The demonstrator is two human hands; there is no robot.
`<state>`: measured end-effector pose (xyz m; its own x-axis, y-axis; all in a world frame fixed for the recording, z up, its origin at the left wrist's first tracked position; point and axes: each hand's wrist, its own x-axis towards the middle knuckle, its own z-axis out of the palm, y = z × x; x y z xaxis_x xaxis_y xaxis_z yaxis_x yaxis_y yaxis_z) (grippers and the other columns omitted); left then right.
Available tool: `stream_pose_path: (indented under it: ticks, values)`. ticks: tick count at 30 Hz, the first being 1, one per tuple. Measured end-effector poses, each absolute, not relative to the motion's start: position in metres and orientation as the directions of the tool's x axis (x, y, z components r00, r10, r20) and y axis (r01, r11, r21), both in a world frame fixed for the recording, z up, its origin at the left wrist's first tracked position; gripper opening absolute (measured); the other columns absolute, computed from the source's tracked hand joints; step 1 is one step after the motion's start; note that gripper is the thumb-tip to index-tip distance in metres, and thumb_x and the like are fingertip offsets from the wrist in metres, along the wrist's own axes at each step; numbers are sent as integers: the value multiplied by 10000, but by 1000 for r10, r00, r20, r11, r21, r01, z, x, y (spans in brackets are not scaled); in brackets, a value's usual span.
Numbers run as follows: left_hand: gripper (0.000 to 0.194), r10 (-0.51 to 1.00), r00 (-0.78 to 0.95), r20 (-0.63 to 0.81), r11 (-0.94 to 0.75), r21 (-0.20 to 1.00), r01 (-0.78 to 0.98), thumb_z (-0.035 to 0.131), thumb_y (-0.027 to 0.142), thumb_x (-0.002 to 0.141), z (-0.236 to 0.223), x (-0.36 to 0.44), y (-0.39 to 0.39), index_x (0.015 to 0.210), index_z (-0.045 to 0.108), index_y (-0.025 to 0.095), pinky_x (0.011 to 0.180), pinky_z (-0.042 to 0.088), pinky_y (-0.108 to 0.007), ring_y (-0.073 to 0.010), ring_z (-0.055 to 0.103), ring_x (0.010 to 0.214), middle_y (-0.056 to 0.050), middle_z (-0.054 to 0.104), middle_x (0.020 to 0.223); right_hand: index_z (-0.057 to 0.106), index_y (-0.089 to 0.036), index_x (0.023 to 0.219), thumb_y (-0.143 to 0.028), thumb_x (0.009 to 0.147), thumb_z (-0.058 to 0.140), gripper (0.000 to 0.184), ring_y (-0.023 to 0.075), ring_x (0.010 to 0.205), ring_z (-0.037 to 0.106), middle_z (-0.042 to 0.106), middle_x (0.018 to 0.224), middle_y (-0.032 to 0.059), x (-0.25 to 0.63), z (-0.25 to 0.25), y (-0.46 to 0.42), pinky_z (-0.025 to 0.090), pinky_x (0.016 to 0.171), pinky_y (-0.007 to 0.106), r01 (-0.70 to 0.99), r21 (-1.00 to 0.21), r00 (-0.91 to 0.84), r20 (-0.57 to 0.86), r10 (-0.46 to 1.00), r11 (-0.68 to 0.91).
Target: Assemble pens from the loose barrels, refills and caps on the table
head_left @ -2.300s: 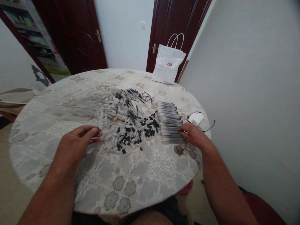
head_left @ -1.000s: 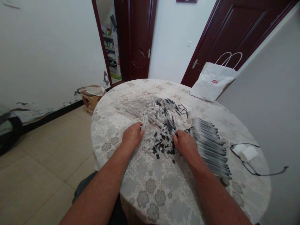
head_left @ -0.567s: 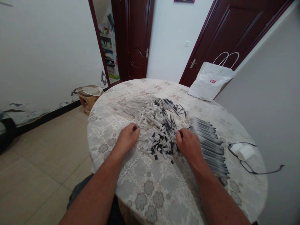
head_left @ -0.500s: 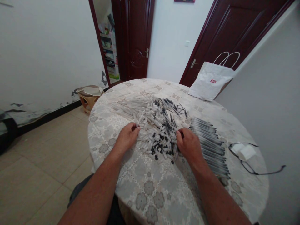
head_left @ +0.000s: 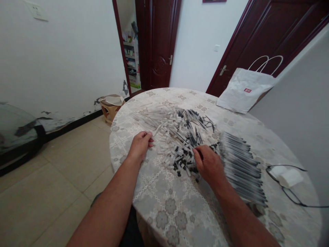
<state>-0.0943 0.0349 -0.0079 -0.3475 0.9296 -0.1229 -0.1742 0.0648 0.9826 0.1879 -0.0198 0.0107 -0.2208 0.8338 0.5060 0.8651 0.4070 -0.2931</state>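
Partly behind the right hand (head_left: 209,163), its grip unclear, small black pieces (head_left: 183,160).

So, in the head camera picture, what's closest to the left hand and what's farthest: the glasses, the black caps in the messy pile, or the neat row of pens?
From the left hand:
1. Black caps: nearest, just to its right.
2. Row of pens: farther right, past the right hand.
3. Glasses: farthest, over on the right.

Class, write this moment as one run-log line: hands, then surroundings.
left hand: at pale tubes, grip unclear | right hand: beside black pieces, grip unclear | pens: rowed at right | bag: far right
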Motion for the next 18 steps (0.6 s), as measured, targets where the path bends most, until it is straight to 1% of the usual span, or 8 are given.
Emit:
stream_pose_path:
  ticks: [4,8,10,12,15,18]
  values:
    - [291,929,-332,-161,77,965,-252,744,403,665,-5,-99,36,767,600,172,480,458,-208,-127,607,644,-4,598,749,622,-198,953,-324,1029,472,210,214,818,635,668,876,71,187,9,-20,440,769,313,847,-313,-235,506,830,430]
    - [310,917,-360,-173,58,949,-309,767,408,677,-3,-102,34,785,596,173,468,416,-185,-110,611,637,-1,618,766,625,-203,956,-335,1032,484,207,205,799,627,664,869,66,186,8,-21,446,763,309,818,-323,-272,511,815,476]
    - [307,927,-336,-166,26,923,-383,784,395,695,-1,-102,31,797,603,170,496,443,-184,-109,623,654,-2,632,772,624,-208,949,-330,1031,492,198,195,777,618,656,853,59,184,7,-22,448,753,303,789,-326,-310,519,796,520]
    - [304,952,-263,-155,12,881,-474,797,377,722,3,-99,26,843,615,166,557,506,-200,-116,651,694,-15,661,818,622,-208,941,-316,1030,497,187,188,775,613,650,846,53,182,7,-23,449,755,298,759,-323,-354,525,774,566]
    - [322,978,-151,-141,33,829,-559,811,356,759,9,-92,18,919,604,168,645,582,-255,-161,712,785,-49,706,910,619,-201,937,-290,1033,497,178,180,779,611,643,841,48,178,7,-25,447,752,290,728,-302,-403,538,740,616]
    - [329,989,-94,-118,41,809,-587,806,347,794,14,-85,11,944,566,181,681,613,-298,-204,746,840,-68,726,949,618,-197,939,-281,1032,504,170,178,770,606,640,839,48,176,7,-26,441,734,285,714,-277,-422,562,711,643]
